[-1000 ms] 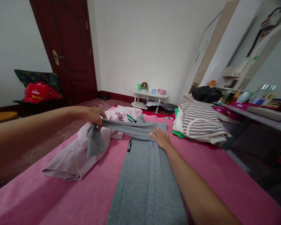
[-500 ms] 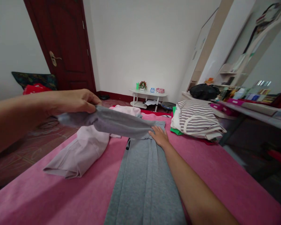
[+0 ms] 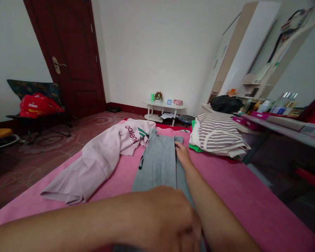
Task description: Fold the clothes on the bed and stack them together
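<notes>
A grey sweatshirt (image 3: pixel 160 157) lies in a long folded strip on the pink bed cover, one sleeve laid lengthwise over its body. My left hand (image 3: pixel 168 217) is large and slightly blurred low in the picture, above the near part of the sweatshirt. Its fingers are curled closed at the sleeve's end, which the hand mostly hides. Farther off, my right hand (image 3: pixel 182 154) grips the right edge of the sweatshirt near its far end, fingertips bent at the fold. Left of it lies a pale pink sweatshirt (image 3: pixel 102 154) with dark lettering and green stripes.
Folded clothes with a striped top (image 3: pixel 220 134) are stacked on the bed's right side. A dressing table (image 3: pixel 286 127) with bottles stands beyond them. At the back is a small white table (image 3: pixel 162 105); a red bag (image 3: pixel 39 105) sits on a chair at left.
My left hand has swung the grey sleeve from the left down toward me, over the sweatshirt's body. My right hand stays near the far end, its fingers now bent at the edge.
</notes>
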Available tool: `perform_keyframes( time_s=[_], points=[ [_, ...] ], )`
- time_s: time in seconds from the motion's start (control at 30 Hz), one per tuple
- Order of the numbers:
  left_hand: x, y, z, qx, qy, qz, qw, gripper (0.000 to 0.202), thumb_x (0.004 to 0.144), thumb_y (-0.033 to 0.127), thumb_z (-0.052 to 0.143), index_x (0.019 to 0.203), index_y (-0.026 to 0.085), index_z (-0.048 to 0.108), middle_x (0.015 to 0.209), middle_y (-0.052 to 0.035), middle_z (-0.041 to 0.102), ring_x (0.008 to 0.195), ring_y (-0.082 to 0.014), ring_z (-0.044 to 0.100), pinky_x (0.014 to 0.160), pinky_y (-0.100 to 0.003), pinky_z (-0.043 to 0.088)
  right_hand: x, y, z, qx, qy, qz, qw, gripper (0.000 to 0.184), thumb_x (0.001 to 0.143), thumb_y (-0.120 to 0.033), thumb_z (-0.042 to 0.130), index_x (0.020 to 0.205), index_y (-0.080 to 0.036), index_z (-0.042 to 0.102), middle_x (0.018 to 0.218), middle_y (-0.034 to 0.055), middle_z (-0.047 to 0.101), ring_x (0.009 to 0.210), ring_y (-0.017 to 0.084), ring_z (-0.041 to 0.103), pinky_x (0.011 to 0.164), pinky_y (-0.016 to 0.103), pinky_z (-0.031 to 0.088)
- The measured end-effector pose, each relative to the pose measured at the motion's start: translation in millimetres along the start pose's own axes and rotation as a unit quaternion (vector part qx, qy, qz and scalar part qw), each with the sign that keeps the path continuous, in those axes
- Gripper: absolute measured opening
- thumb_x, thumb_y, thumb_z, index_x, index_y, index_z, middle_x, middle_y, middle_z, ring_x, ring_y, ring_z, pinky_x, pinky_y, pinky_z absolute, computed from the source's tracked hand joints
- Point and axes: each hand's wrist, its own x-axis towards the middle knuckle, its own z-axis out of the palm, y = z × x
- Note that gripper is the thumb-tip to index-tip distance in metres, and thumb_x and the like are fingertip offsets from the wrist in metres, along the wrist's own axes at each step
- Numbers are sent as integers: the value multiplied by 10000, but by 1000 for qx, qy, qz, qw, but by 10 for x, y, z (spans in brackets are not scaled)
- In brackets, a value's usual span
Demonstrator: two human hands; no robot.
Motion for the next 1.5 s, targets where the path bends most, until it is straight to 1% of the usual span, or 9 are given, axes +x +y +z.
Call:
perform_keyframes(
  time_s=[0.13,0.27,0.4,0.53,0.67,0.77,1.13,1.3,1.5],
  points=[
    [248,-745,167,88,258,-152,950,309,759,67,474,941,232,662,972,-53,671,862,-187,636,751,-288,486,-17,18,-40,91,52,17,994,541,927,-445,247,1324,-168,488,1149,80,662,1073,214,601,927,330,452],
    [221,-1492,292,87,401,-252,877,359,789,117,506,1134,188,577,1131,-94,592,1004,-216,580,843,-315,464,-19,33,9,162,52,-39,985,418,776,-385,550,1117,-168,655,949,53,719,884,220,655,828,334,501],
    [160,-1752,312,-4,411,-297,862,439,784,325,616,1188,176,530,937,-38,646,782,-185,597,667,-277,463,12,79,54,141,84,-43,986,293,748,-230,496,922,-156,720,951,51,728,901,196,661,846,309,500],
    [199,-1755,307,5,396,-264,880,304,753,220,601,1054,222,637,701,27,612,628,-149,549,557,-237,381,21,156,35,77,125,3,989,326,758,-163,453,939,-151,723,984,66,724,943,199,655,877,308,486],
    [166,-1854,276,38,463,-269,844,250,717,104,534,878,188,706,738,-4,641,687,-156,566,627,-243,408,21,192,27,-21,126,41,991,337,755,-106,437,901,-173,733,979,76,715,935,221,647,876,336,476],
    [99,-1931,257,56,442,-298,844,243,745,124,540,892,186,723,775,-22,659,730,-172,588,690,-262,442,21,146,40,-87,94,38,991,333,754,-80,445,899,-191,724,1023,72,681,996,220,606,923,337,438],
    [23,-1728,470,186,416,-231,860,284,806,97,512,1021,161,687,1277,-127,467,1177,-264,463,1013,-414,388,-612,-160,-170,-250,-101,-21,963,477,956,-319,331,1414,-195,382,1458,126,373,1341,283,323,1089,459,247],
    [-199,-1302,575,243,346,-157,893,330,719,-8,463,903,152,685,1096,-100,578,1062,-261,505,919,-405,425,-1137,-258,-367,-267,-149,-76,949,510,946,-280,336,1441,-160,333,1518,141,269,1389,289,251,1115,486,217],
    [-591,-663,679,124,217,-24,968,377,694,4,524,1007,176,646,984,-63,617,944,-205,566,874,-323,435,-1718,-387,-590,-106,-122,-149,976,557,861,-324,534,1383,-172,416,1523,149,241,1394,255,257,1115,442,270]
  ],
)
